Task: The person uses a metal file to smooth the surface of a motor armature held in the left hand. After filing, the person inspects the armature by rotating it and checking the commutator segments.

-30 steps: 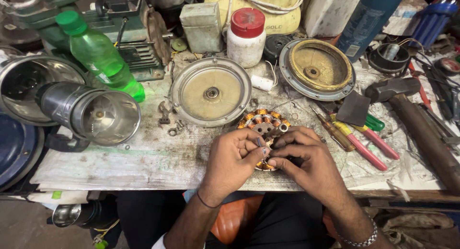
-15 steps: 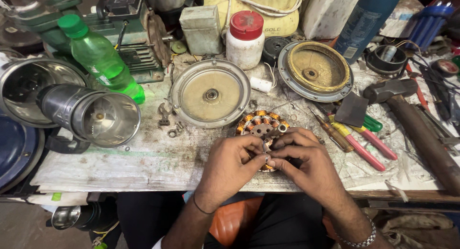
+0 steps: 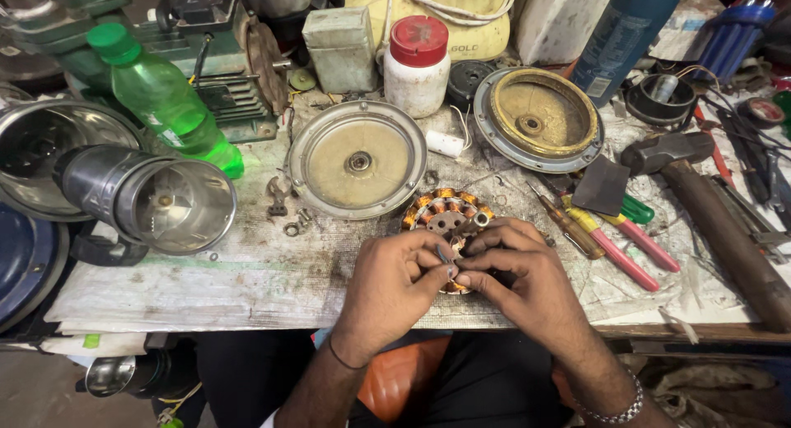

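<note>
Since the earlier frame both hands have drawn a little closer over the stator, fingertips now nearly meeting. Left to right: the left hand (image 3: 394,281) pinches a thin wire end at the stator's near rim, fingers closed on it; the copper-wound stator (image 3: 447,216) lies flat on the workbench (image 3: 247,271), at 12 o'clock from the hands; the right hand (image 3: 515,271) curls shut against the same spot. The motor covers, one (image 3: 356,159) at 11 o'clock and one (image 3: 537,117) at 1 o'clock, lie detached, so disassembly looks done and the winding work remains, with reassembly not begun
</note>
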Motion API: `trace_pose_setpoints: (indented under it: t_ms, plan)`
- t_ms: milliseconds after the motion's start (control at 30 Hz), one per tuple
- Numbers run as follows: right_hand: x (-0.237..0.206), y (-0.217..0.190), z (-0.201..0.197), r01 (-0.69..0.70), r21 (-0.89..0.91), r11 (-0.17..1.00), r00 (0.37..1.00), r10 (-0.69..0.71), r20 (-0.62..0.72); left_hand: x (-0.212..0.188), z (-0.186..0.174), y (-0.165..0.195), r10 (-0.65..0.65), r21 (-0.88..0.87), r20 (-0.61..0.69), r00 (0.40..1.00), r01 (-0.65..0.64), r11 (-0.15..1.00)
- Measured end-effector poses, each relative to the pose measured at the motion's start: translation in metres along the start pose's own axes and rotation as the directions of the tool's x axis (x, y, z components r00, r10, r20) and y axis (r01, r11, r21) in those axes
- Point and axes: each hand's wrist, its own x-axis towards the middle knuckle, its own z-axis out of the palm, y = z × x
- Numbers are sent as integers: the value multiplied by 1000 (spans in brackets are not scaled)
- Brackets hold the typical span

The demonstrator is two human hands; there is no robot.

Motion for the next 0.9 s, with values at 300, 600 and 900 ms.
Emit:
trace_pose_setpoints:
  t_ms: [300, 600, 900]
  plan:
    - [0, -3, 0, 26, -12, 1000, 999, -26, -19, 3, 5, -8, 55, -172, -33, 998, -60, 983]
    - [0, -3, -4, 55, -12, 998, 998, -55, -13, 3, 21, 8, 376, 559, -289, 880, -163, 813]
    - [-2, 1, -2, 37, -18, 999, 999, -37, -4, 2, 24, -3, 436, 560, -257, 863, -235, 794]
